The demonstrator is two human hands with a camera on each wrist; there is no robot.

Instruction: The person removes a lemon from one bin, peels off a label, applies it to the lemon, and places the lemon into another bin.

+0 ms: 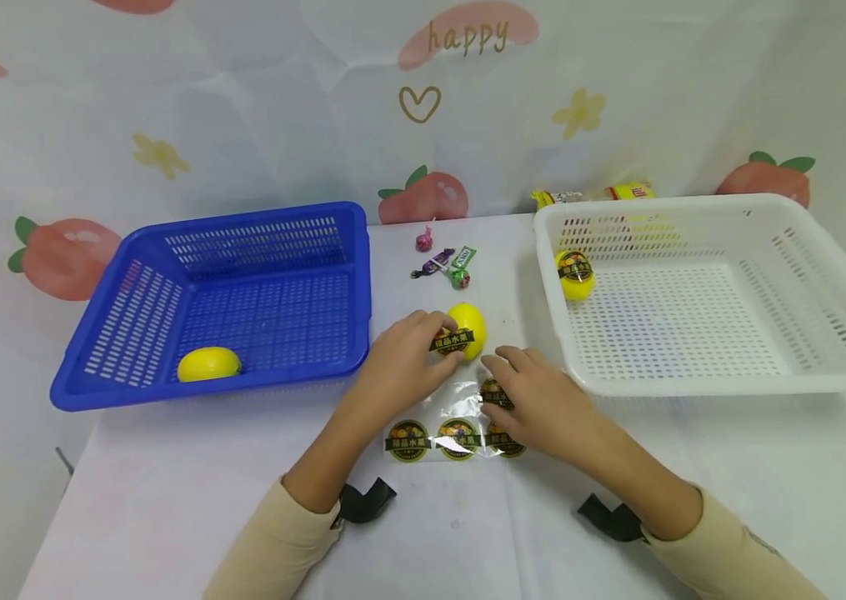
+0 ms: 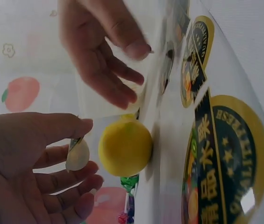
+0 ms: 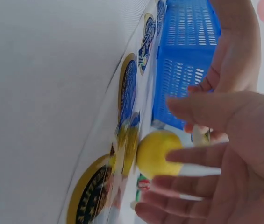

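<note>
My left hand pinches a round black-and-gold fruit sticker between thumb and finger; its pale back shows in the left wrist view. Just beyond the sticker, a yellow lemon lies on the white table. Whether the sticker touches it I cannot tell. Over the right side of a clear sticker sheet, my right hand has its fingers loosely spread with nothing in them. Several stickers remain on that sheet, some partly covered by the right hand. In the right wrist view the lemon appears behind the right fingertips.
On the left stands a blue basket with a plain lemon inside. The white basket on the right holds a lemon bearing a sticker. Wrapped candies lie behind the middle lemon. Yellow packets sit behind the white basket.
</note>
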